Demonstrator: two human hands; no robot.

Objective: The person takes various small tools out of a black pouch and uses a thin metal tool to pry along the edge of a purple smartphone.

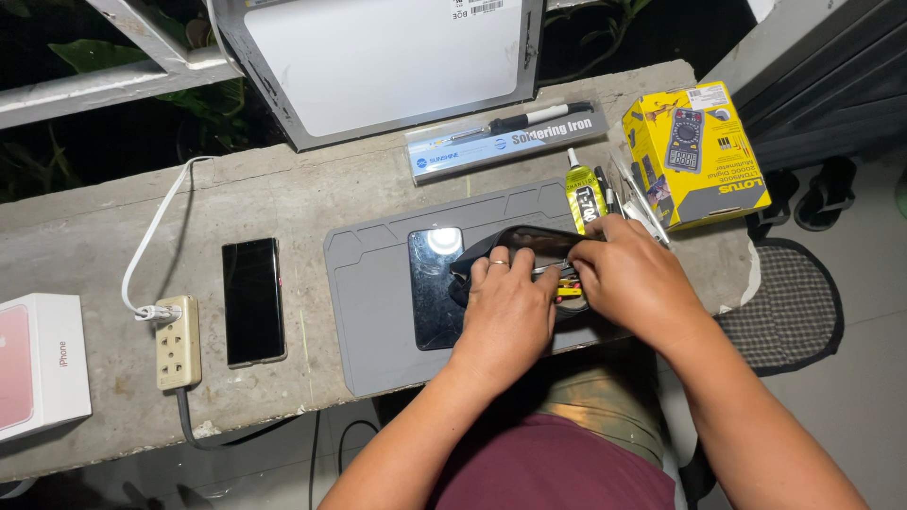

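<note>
Both hands (pixel 567 297) curled over black pouch (pixel 529 247)

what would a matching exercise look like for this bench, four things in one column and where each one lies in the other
Things:
1. black slab smartphone
2. yellow cardboard multimeter box
3. beige plastic power strip
4. white cardboard phone box

Places:
a. far left edge of the concrete bench
b. between the phone box and the smartphone, white cable plugged in
c. just left of the grey rubber work mat
d. far right, beyond the right hand

Pairs: 1-c, 2-d, 3-b, 4-a
</note>
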